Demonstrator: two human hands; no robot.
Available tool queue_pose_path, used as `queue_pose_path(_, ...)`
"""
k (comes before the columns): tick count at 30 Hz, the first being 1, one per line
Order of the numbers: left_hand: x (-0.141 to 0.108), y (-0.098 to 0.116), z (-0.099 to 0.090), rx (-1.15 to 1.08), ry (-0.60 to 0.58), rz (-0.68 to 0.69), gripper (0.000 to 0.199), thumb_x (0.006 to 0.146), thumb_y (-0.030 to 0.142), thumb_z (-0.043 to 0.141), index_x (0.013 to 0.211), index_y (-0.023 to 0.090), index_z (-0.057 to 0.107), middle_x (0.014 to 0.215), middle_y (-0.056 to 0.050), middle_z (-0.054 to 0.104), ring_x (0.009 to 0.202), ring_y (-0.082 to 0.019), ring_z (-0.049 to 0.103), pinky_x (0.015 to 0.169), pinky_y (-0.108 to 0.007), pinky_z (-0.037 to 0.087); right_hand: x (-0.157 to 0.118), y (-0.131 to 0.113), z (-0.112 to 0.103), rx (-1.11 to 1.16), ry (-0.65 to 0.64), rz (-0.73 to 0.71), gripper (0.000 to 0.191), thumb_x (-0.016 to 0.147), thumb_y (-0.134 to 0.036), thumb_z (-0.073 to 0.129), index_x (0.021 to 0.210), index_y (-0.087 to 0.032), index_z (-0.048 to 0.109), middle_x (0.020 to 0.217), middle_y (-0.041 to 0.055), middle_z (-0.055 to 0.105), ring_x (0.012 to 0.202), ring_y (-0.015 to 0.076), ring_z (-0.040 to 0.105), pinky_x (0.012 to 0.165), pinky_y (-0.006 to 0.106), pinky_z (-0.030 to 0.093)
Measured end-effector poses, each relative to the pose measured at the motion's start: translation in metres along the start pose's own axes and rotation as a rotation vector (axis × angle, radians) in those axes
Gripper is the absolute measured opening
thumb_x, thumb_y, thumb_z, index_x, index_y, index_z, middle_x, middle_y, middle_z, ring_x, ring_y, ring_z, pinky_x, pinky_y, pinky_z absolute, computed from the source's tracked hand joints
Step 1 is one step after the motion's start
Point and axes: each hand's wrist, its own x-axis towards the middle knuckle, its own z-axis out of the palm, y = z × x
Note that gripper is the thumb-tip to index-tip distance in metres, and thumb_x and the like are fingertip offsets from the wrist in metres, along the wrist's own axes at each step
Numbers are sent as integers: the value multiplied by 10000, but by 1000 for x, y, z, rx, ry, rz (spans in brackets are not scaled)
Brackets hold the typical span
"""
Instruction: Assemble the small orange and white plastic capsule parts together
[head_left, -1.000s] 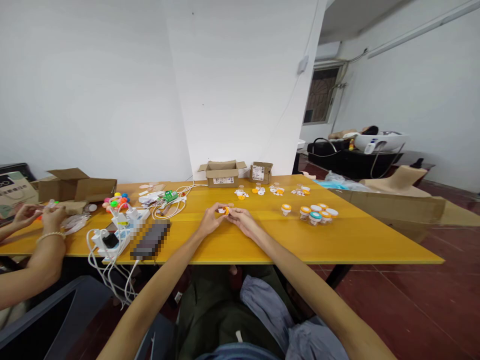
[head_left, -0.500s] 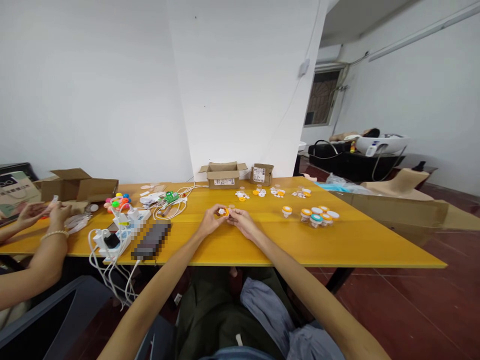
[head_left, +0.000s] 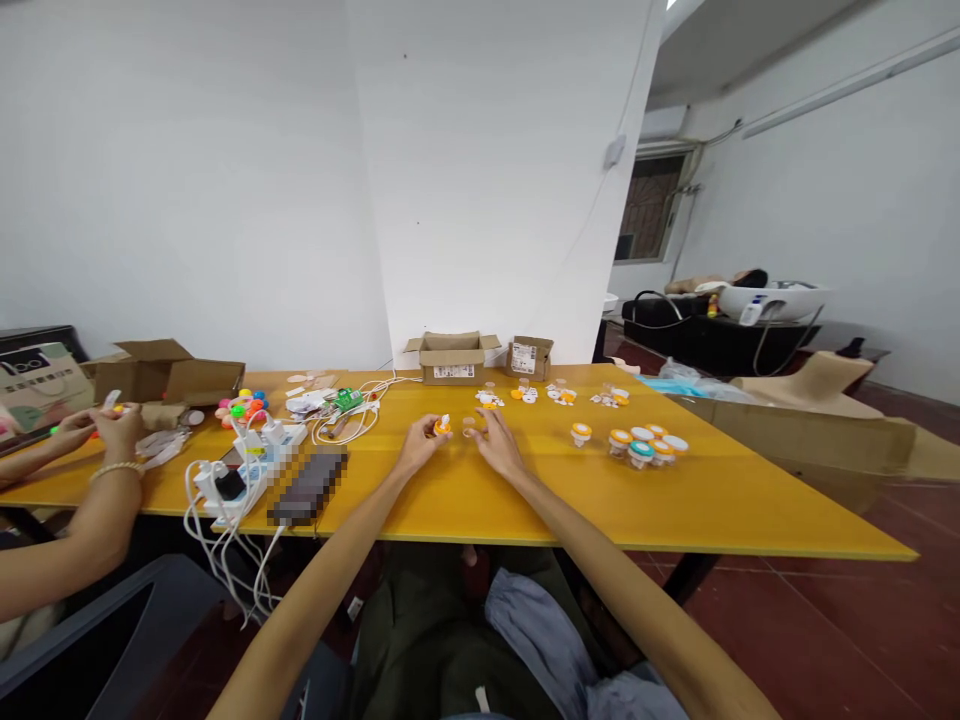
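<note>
Near the middle of the table, my left hand point(head_left: 417, 446) pinches an orange cap with a white piece standing up from it point(head_left: 443, 426). My right hand point(head_left: 498, 443) is just to the right, its fingers stretched forward and apart. By its fingertips sits a small clear plastic cup point(head_left: 469, 426); whether they touch it I cannot make out. Farther back lie small groups of white parts, orange caps and clear cups, one of them a pile of white parts with an orange cap point(head_left: 489, 398). Off to the right stands a single orange-rimmed container point(head_left: 580, 434).
Several lidded containers point(head_left: 641, 452) cluster at the right. Two cardboard boxes point(head_left: 450, 358) stand at the back. To the left are a power strip point(head_left: 251, 478) with cables, a pixelated dark device point(head_left: 309, 487) and colourful balls point(head_left: 241, 408). Another person's hands point(head_left: 116, 430) work at far left.
My right hand has drawn apart from the left and opened beside the clear cup. A white piece now points up from the orange cap in my left hand. The view has shifted slightly.
</note>
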Motion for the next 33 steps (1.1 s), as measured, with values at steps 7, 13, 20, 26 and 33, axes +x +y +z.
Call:
queue_pose_path(7, 0, -3, -1, 5, 7, -41, 307, 562, 334, 833, 786, 161, 715, 706, -5, 688, 651, -149, 595, 678, -276, 480, 14, -7, 7, -160, -203, -103, 320, 820, -148, 586, 1103, -260, 684, 1100, 86, 672, 1031, 233, 648, 903, 345, 502)
queue_pose_path(13, 3, -16, -1, 44, 20, -50, 297, 558, 309, 828, 791, 161, 719, 673, 11, 653, 640, -142, 575, 667, -267, 461, 12, -2, 4, 99, -70, 18, 172, 806, -210, 586, 943, -228, 688, 989, 76, 721, 888, 232, 692, 843, 380, 544)
queue_pose_path(20, 3, -23, -1, 88, -15, -46, 265, 547, 245, 823, 776, 166, 714, 731, 6, 670, 679, -148, 605, 695, -271, 474, 7, -8, 0, 390, 27, 40, 142, 783, -293, 610, 896, -223, 659, 929, 65, 736, 839, 226, 707, 771, 367, 577)
queue_pose_path(26, 2, -16, -2, 104, -58, -61, 271, 559, 223, 804, 811, 169, 720, 708, 18, 684, 688, -159, 624, 705, -275, 486, 5, -14, 0, 391, -55, -52, 153, 768, -259, 625, 911, -230, 671, 970, 54, 736, 859, 207, 705, 781, 350, 576)
queue_pose_path(33, 1, -10, -1, 95, -71, -58, 276, 555, 240, 814, 806, 168, 725, 722, 8, 703, 704, -173, 640, 722, -288, 504, 4, -12, 0, 362, -86, -90, 152, 781, -254, 638, 924, -228, 681, 983, 50, 734, 858, 192, 699, 773, 329, 571)
